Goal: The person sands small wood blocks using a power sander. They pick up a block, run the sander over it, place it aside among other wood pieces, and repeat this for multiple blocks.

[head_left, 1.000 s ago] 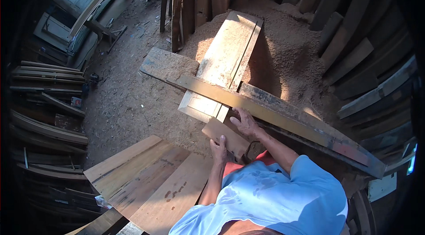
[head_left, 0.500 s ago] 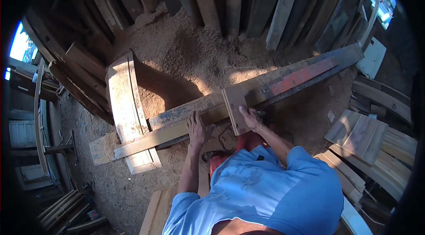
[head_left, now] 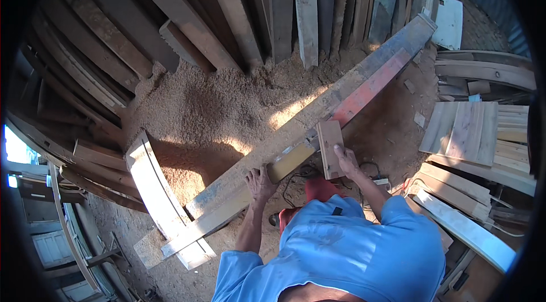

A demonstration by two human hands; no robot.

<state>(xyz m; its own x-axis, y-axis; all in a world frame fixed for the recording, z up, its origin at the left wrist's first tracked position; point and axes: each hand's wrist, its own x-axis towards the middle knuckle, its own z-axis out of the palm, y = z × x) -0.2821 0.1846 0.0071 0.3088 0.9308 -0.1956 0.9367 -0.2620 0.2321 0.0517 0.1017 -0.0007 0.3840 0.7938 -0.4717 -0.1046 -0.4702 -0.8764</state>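
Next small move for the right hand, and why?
Probably ease the short board against the long beam: the right hand grips it, its upper end overlaps the beam's edge in this view, and the left hand is at the beam. Can't tell whether board and beam touch.
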